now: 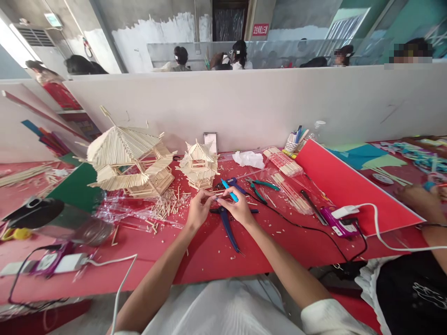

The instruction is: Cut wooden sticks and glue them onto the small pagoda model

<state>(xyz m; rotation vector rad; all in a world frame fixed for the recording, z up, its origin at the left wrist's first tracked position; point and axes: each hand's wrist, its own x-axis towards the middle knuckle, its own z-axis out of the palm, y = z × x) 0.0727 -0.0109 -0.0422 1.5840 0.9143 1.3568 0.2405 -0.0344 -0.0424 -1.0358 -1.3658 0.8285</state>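
Pinching a thin stick (219,192) between our left grip (199,207) and right grip (238,207), a blue pen (229,190) in the latter, we judge the stick light, stiff, snappable, best taken near its ends.

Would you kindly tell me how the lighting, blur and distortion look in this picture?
Head view, upper left: a bright patch looks washed out; head view, left edge: the bottle appears stretched and soft; head view, centre: the left hand and right hand are fairly clear, what they pinch being too small to identify.
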